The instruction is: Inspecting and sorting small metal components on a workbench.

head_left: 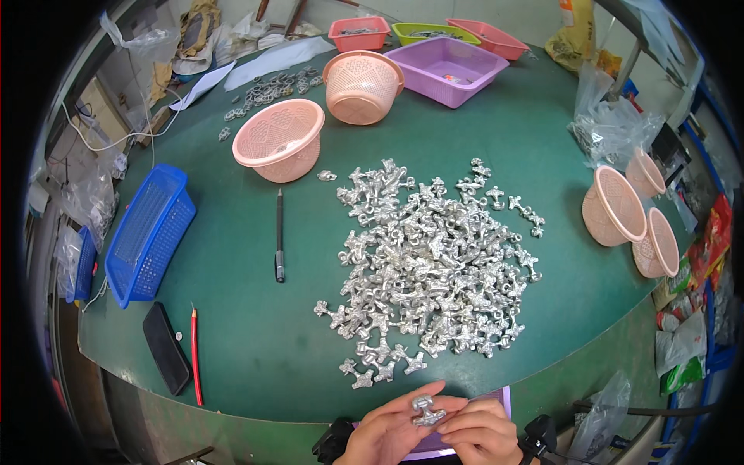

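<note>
Near the table's front edge, my left hand point(385, 432) holds a small silvery metal casting point(425, 411) across its fingers. My right hand point(482, 435) is closed, its fingertips pressed together at the casting's lower right side. Beyond both hands, a large heap of similar castings point(442, 263) spreads over the green table point(248, 325), with a few loose ones at its edges. Partly hidden beneath my hands is a purple basket point(506, 401), of which the rim shows.
On the left lie a black phone point(166, 349), a red pencil-like stick point(196, 356) and a black pen point(280, 236), with a blue basket point(151, 236) behind. Pink baskets point(267, 159) stand farther back. A purple tray point(453, 89) is behind them; more pink baskets point(608, 209) lie right.
</note>
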The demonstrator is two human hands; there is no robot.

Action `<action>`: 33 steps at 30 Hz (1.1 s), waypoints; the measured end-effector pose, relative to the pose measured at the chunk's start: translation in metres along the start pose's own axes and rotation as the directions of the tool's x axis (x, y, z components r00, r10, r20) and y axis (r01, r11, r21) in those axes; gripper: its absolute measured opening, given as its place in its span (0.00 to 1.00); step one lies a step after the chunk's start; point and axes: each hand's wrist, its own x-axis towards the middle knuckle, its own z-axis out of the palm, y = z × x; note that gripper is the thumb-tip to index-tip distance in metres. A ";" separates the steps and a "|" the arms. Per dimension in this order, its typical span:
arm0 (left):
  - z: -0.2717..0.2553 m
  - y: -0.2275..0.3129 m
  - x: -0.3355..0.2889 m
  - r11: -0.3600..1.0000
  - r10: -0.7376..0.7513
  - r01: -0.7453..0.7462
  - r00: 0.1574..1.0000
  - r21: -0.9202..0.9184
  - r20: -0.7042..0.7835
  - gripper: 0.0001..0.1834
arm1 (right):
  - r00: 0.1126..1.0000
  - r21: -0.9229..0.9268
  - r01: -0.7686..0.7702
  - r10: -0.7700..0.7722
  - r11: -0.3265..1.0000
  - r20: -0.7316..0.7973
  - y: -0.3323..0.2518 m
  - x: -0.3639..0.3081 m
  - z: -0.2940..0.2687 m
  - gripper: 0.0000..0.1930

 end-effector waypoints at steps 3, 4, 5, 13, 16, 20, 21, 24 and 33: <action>0.007 0.004 0.000 0.996 -0.074 0.069 0.993 -0.056 -0.095 0.22 | 0.999 0.056 -0.018 0.020 0.998 -0.035 0.000 0.002 0.000 0.07; 0.008 0.004 0.000 0.995 -0.086 0.080 0.990 -0.057 -0.113 0.22 | 0.998 0.079 -0.021 0.026 0.997 -0.056 -0.001 0.003 0.000 0.07; 0.009 0.004 0.000 0.994 -0.097 0.090 0.987 -0.059 -0.130 0.22 | 0.998 0.079 -0.023 0.027 0.997 -0.056 -0.001 0.002 -0.001 0.07; 0.005 0.004 -0.002 0.992 -0.107 0.095 0.980 -0.080 -0.167 0.21 | 0.990 0.055 -0.093 0.099 0.994 -0.105 0.007 0.000 -0.004 0.05; 0.003 0.004 -0.003 0.992 -0.110 0.097 0.978 -0.080 -0.178 0.20 | 0.989 0.055 -0.106 0.111 0.993 -0.096 0.006 -0.001 -0.003 0.05; 0.011 0.002 0.003 0.986 -0.160 0.151 0.974 -0.065 -0.159 0.20 | 0.984 0.018 -0.132 0.133 0.991 -0.118 -0.001 -0.003 -0.013 0.05; 0.009 0.003 0.002 0.988 -0.149 0.140 0.973 -0.063 -0.176 0.20 | 0.985 0.033 -0.133 0.136 0.991 -0.107 0.002 -0.002 -0.010 0.05; 0.004 0.005 -0.002 0.992 -0.122 0.113 0.972 -0.056 -0.202 0.19 | 0.987 0.056 -0.129 0.133 0.990 -0.090 0.008 -0.002 -0.003 0.05; -0.004 0.036 -0.032 0.783 0.213 0.080 0.898 0.617 -0.385 0.12 | 0.956 -0.234 -0.270 0.288 0.934 0.049 0.032 0.013 0.012 0.10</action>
